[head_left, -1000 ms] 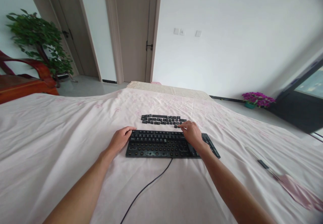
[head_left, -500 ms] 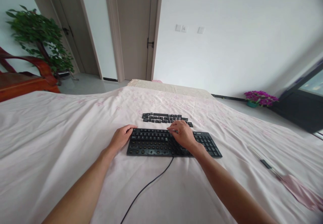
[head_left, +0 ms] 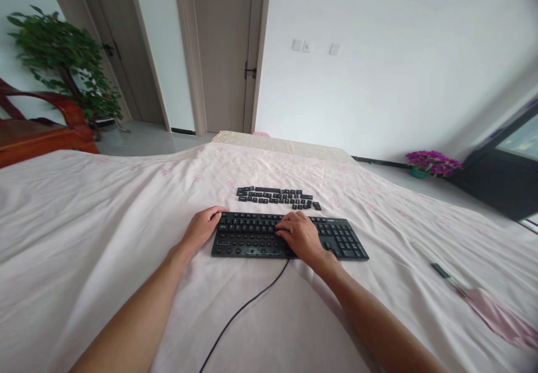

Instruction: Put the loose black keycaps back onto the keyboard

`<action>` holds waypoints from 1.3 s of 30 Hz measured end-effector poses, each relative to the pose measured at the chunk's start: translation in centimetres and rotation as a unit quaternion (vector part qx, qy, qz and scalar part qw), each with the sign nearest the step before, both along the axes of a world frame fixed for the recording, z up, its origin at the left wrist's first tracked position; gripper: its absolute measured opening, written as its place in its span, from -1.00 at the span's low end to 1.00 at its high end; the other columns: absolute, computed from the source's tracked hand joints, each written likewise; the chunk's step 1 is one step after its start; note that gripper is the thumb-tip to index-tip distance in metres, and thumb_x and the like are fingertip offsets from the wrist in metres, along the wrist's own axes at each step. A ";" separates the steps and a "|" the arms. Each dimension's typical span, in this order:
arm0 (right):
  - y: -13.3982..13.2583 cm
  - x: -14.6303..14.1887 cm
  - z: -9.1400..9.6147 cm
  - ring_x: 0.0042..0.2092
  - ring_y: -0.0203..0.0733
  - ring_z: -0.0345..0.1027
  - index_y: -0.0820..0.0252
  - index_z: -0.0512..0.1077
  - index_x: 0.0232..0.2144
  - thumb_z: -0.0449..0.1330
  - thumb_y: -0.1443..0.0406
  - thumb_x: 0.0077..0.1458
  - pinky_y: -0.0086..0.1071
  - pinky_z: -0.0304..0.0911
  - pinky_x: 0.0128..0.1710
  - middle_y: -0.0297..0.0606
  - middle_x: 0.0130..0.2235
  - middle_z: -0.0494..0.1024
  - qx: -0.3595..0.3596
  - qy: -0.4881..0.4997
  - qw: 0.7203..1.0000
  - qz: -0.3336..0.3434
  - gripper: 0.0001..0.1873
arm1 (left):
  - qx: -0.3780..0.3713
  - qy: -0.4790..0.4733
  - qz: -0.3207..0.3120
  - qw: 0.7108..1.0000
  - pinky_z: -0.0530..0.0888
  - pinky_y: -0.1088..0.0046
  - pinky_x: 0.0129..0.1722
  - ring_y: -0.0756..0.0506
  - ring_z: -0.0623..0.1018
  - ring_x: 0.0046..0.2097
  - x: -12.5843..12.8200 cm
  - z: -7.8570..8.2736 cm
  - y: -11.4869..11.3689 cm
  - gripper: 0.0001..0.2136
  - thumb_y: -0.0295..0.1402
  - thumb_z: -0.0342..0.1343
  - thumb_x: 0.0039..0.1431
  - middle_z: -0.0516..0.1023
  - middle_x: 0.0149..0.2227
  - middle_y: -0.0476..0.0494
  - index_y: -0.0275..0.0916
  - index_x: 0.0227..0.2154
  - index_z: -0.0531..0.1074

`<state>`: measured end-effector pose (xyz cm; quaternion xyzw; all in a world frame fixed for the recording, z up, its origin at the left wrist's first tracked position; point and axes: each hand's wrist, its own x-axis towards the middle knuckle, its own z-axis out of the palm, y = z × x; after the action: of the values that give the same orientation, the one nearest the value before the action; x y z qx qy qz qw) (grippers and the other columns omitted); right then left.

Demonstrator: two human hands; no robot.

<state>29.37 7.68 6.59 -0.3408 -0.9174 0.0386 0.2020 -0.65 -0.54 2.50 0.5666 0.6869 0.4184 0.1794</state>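
Observation:
A black keyboard (head_left: 252, 239) lies on a pale pink sheet (head_left: 105, 216), and several key sockets in its lower left rows are bare. Several loose black keycaps (head_left: 273, 196) lie in rows just beyond it, with one more keycap (head_left: 316, 206) apart at the right end. My left hand (head_left: 204, 227) grips the keyboard's left edge, thumb on top. My right hand (head_left: 299, 236) rests over the middle keys. Its fingers are curled and pressed together, and whatever is under the fingertips is hidden. The keyboard's black cable (head_left: 247, 306) runs toward me.
A thin tool with a black middle part (head_left: 440, 271) and a pink cloth-like end (head_left: 496, 317) lies on the sheet at the right. A wooden chair (head_left: 42, 132) and a green plant (head_left: 63, 59) stand at the left, with purple flowers (head_left: 432, 164) on the floor at the right.
My right hand has come back from the loose keycaps, moving left and toward me onto the middle of the keyboard. My left hand has stayed on the keyboard's left edge.

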 end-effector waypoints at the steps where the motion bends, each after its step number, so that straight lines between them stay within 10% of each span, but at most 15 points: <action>1: -0.1 -0.1 0.0 -0.17 -0.16 0.29 0.03 0.59 -0.28 0.23 0.26 0.13 -0.31 0.21 -0.13 -0.28 -0.22 0.54 -0.005 0.004 1.000 -0.005 -0.87 | 0.001 0.000 -0.001 1.000 0.38 0.39 0.03 -0.12 0.55 -0.04 0.0 -0.1 0.0 -0.65 -0.27 -0.09 0.19 0.61 -0.07 -0.03 -0.13 -0.11 0.55; 18: 0.1 0.2 -0.5 -0.21 -0.19 0.34 0.01 0.59 -0.33 0.18 0.22 0.17 -0.32 0.21 -0.12 -0.31 -0.26 0.56 -0.023 0.075 0.996 -0.033 -0.83 | 0.000 0.000 0.002 1.000 0.39 0.38 0.02 -0.13 0.55 -0.04 -0.1 -0.2 0.1 -0.65 -0.26 -0.09 0.19 0.61 -0.08 -0.03 -0.12 -0.11 0.55; 28: 7.7 3.8 0.4 -0.12 -0.17 0.36 0.01 0.60 -0.24 0.15 0.28 0.15 -0.35 0.17 -0.07 -0.30 -0.15 0.57 -0.013 0.024 0.980 -0.197 -0.78 | 0.000 0.002 -0.002 1.000 0.40 0.38 0.01 -0.13 0.55 -0.04 -0.2 -0.4 0.1 -0.64 -0.26 -0.10 0.20 0.61 -0.08 -0.04 -0.12 -0.07 0.54; 39: 10.3 1.4 -0.6 -0.12 -0.05 0.26 0.05 0.62 -0.39 0.14 0.24 0.16 -0.27 0.14 -0.16 -0.15 -0.20 0.54 0.071 -0.099 0.977 -0.173 -0.77 | 0.010 0.000 0.000 1.000 0.42 0.38 0.00 -0.13 0.56 -0.05 -0.4 -0.8 0.3 -0.64 -0.26 -0.09 0.19 0.61 -0.07 -0.03 -0.09 -0.07 0.54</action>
<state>30.78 17.99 5.94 -0.4815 -0.8602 -0.0961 0.1376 -1.03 -0.25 1.71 0.5686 0.6826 0.4251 0.1734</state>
